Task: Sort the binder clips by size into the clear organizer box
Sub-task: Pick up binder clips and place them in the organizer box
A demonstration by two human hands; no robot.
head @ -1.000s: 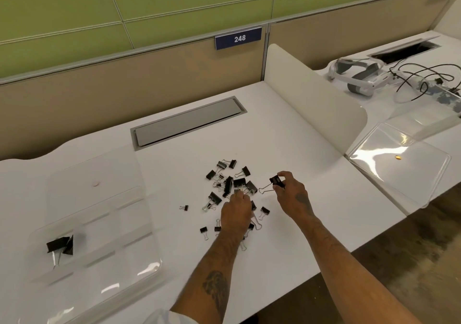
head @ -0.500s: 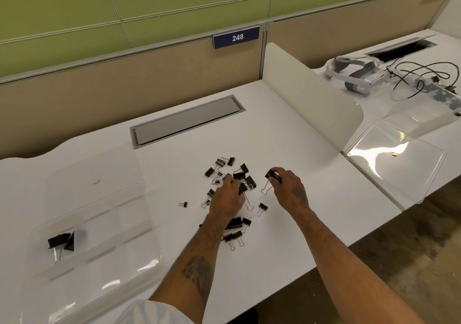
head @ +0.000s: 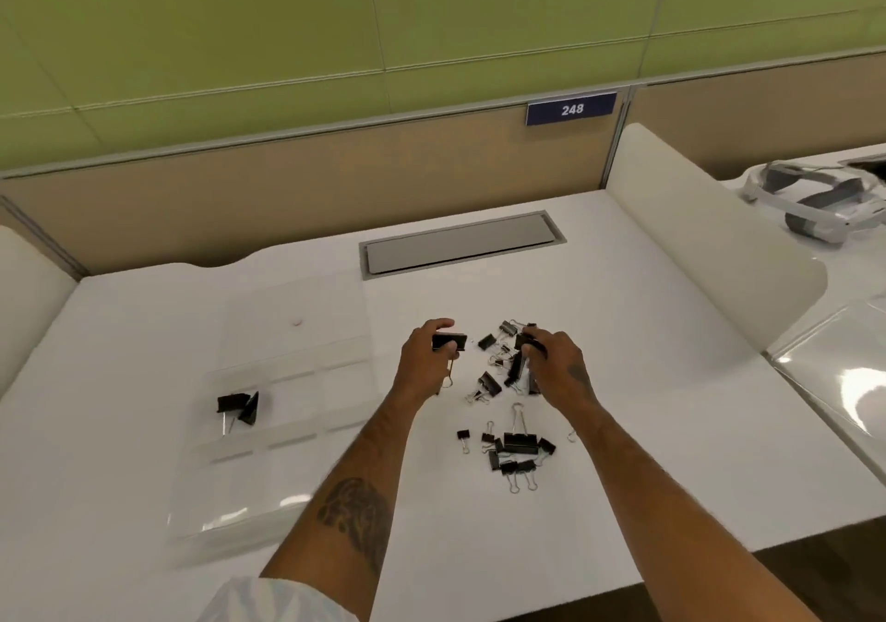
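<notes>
Both hands have moved since half a second ago: the left hand [head: 428, 363] has lifted off the pile and now holds a big black clip [head: 449, 341], and the camera view has swung to the left. That clip sits between the thumb and the fingers [head: 437, 324], which curl over its top, and its wire handle hangs down by the palm. It is up above the white desk [head: 647, 420], between the clear organizer box [head: 268, 434] and the pile of clips [head: 507, 366].

The right hand [head: 556, 362] is over the pile with its fingers bent down and close together. Something dark is at the fingertips, maybe a clip, but it is too blurry to be sure that it is held.

More clips [head: 515, 449] lie in a small bunch nearer the front edge of the desk, between the two arms. Two big clips [head: 238, 408] are already in the organizer box, in a part near its left edge. The box sits on the left half of the desk.
</notes>
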